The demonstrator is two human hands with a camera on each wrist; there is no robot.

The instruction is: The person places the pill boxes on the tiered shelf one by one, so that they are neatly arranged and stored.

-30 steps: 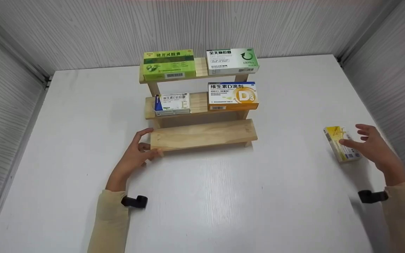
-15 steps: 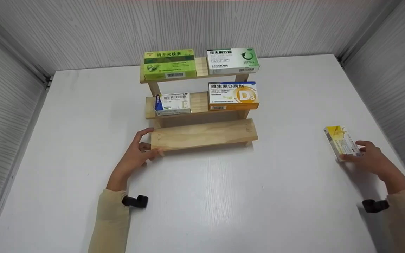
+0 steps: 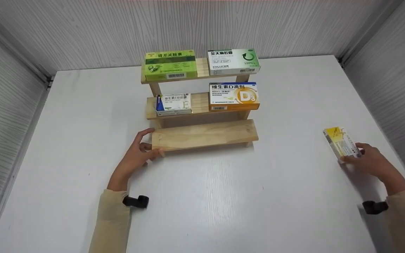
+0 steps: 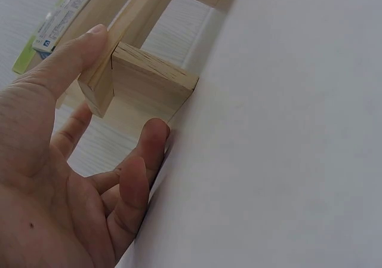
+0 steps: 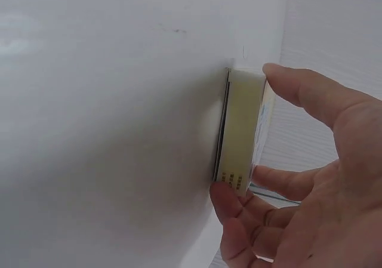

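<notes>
At the left end of the lowest board of a three-tier wooden display rack, my left hand grips the board. In the left wrist view its thumb lies on the board's front edge, and other fingers bend below and behind the end. Over on the right, my right hand holds the near end of a yellow-and-white medicine box between thumb and fingers. The right wrist view shows the box's pale yellow narrow side, thumb at one corner and fingertips at the opposite one. The box is at the white tabletop.
A green medicine box and a white-green one sit on the top tier. The middle tier bears a small white vitamin E box and an orange-white vitamin D box. Grey wood-grain walls enclose the white table.
My right hand has come down towards the near end of the yellow-and-white medicine box and taken hold of it. The left hand stays on the rack's lowest board.
</notes>
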